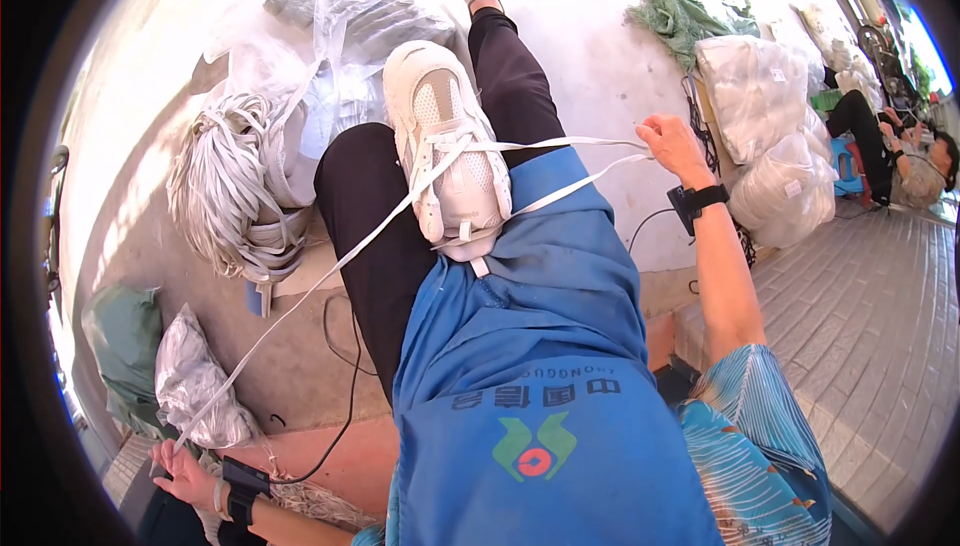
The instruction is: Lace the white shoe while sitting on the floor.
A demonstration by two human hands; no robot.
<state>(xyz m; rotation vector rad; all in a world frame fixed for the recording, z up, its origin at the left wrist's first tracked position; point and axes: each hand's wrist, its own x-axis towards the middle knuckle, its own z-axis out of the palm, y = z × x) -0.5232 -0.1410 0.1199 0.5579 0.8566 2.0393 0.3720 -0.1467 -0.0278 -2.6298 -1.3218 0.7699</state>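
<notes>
A cream-white sneaker (440, 136) rests between my thighs, its toe pointing away and its heel toward me against a blue apron (530, 366). Flat white shoelaces (340, 258) cross over its tongue. One long lace runs down to the lower left, where my left hand (185, 476) pinches its end, held far out to the side. My right hand (675, 148) is raised on the right, its fingers closed round lace that stretches in two strands from the shoe. Both strands reach that hand; the upper one looks taut.
A thick bundle of white laces (225, 186) hangs at the left. Clear plastic wrapping (345, 26) lies beyond it. Green and white bags (200, 386) sit lower left. At the right are clear-wrapped packs (755, 96), green netting (690, 1) and a seated person (915, 166).
</notes>
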